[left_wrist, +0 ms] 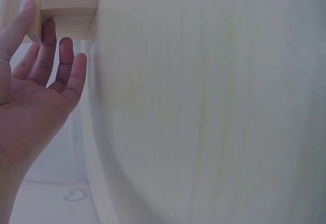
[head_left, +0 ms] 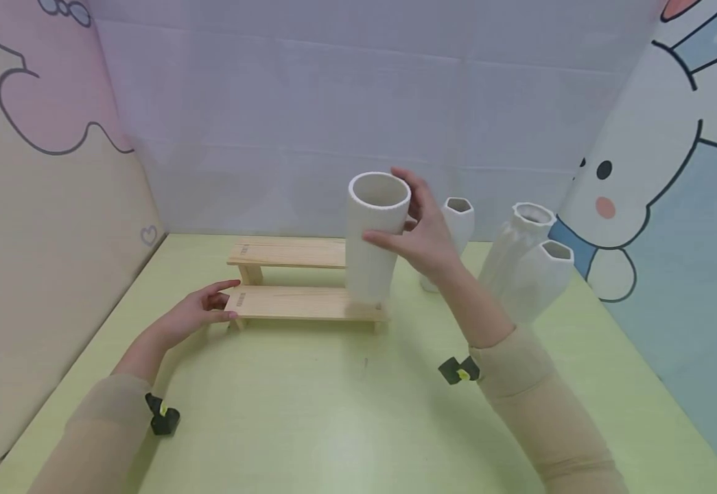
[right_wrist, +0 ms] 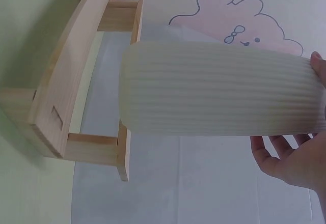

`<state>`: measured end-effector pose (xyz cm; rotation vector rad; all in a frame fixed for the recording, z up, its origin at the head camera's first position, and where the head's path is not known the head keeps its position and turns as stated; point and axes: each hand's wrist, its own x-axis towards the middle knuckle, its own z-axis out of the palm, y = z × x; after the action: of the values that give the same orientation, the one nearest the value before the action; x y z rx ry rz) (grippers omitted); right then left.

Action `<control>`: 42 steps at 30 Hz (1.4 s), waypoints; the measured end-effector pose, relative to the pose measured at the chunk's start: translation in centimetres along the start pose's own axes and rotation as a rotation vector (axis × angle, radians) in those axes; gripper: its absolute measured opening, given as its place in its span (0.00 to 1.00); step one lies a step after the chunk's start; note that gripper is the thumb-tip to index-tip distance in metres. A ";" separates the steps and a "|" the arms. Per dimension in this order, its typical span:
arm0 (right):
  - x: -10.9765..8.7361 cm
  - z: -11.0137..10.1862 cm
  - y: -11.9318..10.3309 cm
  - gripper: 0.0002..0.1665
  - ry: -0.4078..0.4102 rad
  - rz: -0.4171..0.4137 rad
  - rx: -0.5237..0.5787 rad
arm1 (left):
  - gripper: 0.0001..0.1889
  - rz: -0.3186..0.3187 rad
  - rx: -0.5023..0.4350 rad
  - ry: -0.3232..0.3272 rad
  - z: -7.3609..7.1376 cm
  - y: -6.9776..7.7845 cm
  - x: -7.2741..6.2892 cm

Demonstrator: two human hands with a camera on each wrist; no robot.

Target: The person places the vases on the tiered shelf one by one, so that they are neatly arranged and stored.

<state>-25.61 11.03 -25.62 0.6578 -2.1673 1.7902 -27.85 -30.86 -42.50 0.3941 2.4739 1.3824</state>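
Note:
My right hand (head_left: 426, 237) grips a tall white ribbed vase (right_wrist: 219, 91) near its rim, thumb on the front side and fingers round the far side. The vase hangs upright over the right end of a two-step wooden stand (head_left: 302, 302); in the right wrist view a gap separates its base from the lower board (right_wrist: 71, 71). At the stand's left end, my left hand (head_left: 191, 319) holds the tip of the lower board between thumb and fingers. The left wrist view shows the thumb on one face of the board (left_wrist: 36, 23) and a fingertip against the other.
Right of the stand are white vases: a slim one with an angular mouth (head_left: 459, 223), partly behind my right arm, a ruffle-necked one (head_left: 506, 240), and a faceted one (head_left: 540, 281) in front of it. Cloth walls (head_left: 272, 103) enclose the light green table (head_left: 333, 412).

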 end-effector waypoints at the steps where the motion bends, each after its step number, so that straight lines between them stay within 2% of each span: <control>1: 0.2 0.4 -0.1 0.55 -0.009 -0.008 0.011 | 0.41 0.000 -0.006 0.000 0.0 0.0 0.0; 14: 1.6 5.4 -0.1 0.55 -0.076 -0.026 0.055 | 0.41 -0.005 -0.050 -0.005 0.7 0.8 -0.1; 23: 2.5 8.5 0.1 0.56 -0.101 -0.013 0.091 | 0.41 -0.007 -0.089 -0.006 1.1 0.7 0.0; 31: 3.2 11.1 1.2 0.55 -0.101 0.018 0.126 | 0.41 -0.004 -0.123 -0.019 1.4 0.8 0.2; 42: 3.3 13.3 3.0 0.56 -0.134 0.058 0.106 | 0.40 0.010 -0.125 -0.028 1.6 0.7 0.7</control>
<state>-28.79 -2.13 -29.44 0.7680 -2.2095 1.9540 -27.81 -29.01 -42.75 0.3955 2.3514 1.5148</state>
